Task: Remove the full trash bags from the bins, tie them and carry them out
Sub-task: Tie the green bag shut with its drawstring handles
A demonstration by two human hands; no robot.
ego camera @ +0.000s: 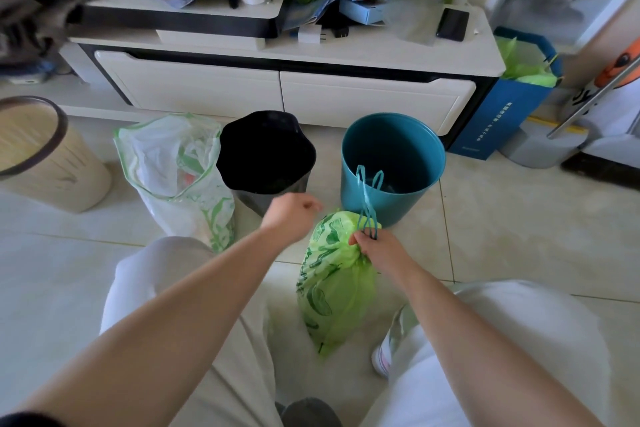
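While the green plastic trash bag point(332, 288) is gripped at its neck by the right hand point(379, 250), nothing is held by the left hand point(291, 215). The white translucent bag point(166, 163) is seen untied.

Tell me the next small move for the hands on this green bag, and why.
Probably bring the left hand across to the teal drawstring loops and pull them tight, ready for tying. The right hand pinches the gathered neck of the green bag, the loops stand free above it with no knot that I can see, and the left hand holds nothing.
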